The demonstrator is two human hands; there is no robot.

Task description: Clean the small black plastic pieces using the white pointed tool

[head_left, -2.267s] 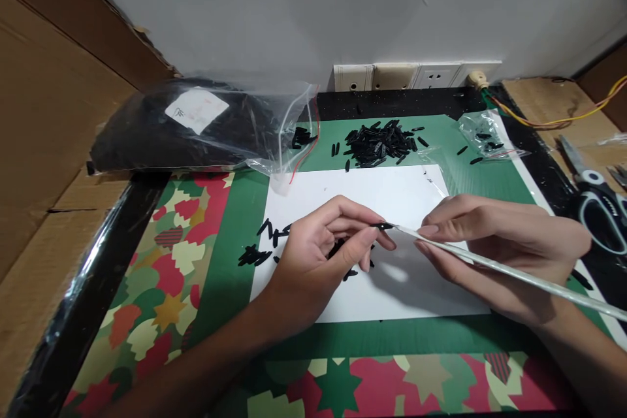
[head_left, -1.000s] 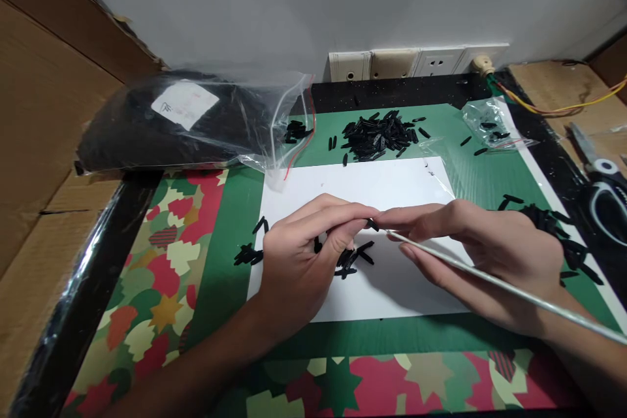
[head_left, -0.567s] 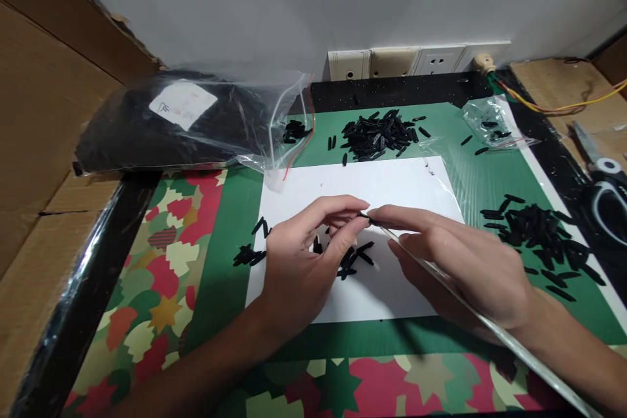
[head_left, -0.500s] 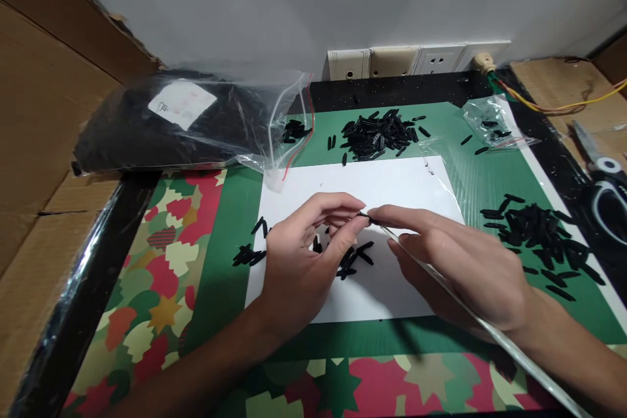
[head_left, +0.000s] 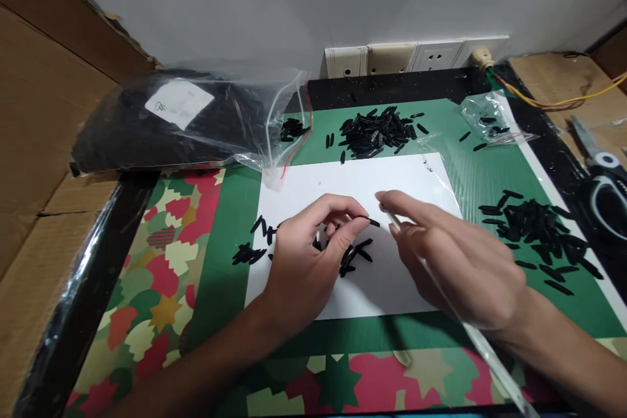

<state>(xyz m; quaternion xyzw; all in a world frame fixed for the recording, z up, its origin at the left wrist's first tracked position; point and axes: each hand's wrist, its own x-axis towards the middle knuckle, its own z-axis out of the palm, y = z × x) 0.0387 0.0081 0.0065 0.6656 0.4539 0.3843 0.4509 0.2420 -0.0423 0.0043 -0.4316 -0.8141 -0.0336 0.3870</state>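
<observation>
Between thumb and forefinger, my left hand (head_left: 313,248) pinches a small black slender piece (head_left: 374,222), whose free end points right. My right hand (head_left: 455,261) is closed on a long, thin, pale rod (head_left: 490,353); its tip sticks out near the fingertips, and its far end runs down to the lower right. A gap separates the rod's tip from the black piece. Beneath both hands lies a white sheet (head_left: 386,300). Loose black pieces (head_left: 361,251) lie on it beside my left hand, partly hidden by the fingers, and more black pieces (head_left: 248,253) lie at its left edge.
Heaps of similar black pieces lie behind the sheet (head_left: 379,130) and at the right (head_left: 533,225). A large clear bag (head_left: 196,121) full of black stuff stands back left. A small plastic bag (head_left: 484,119), scissors (head_left: 605,163) and plugged-in wires (head_left: 533,103) are at the right.
My right hand and the pale rod have drawn back to the right, away from the black piece. My left hand keeps its pinch, and more of the piece now shows.
</observation>
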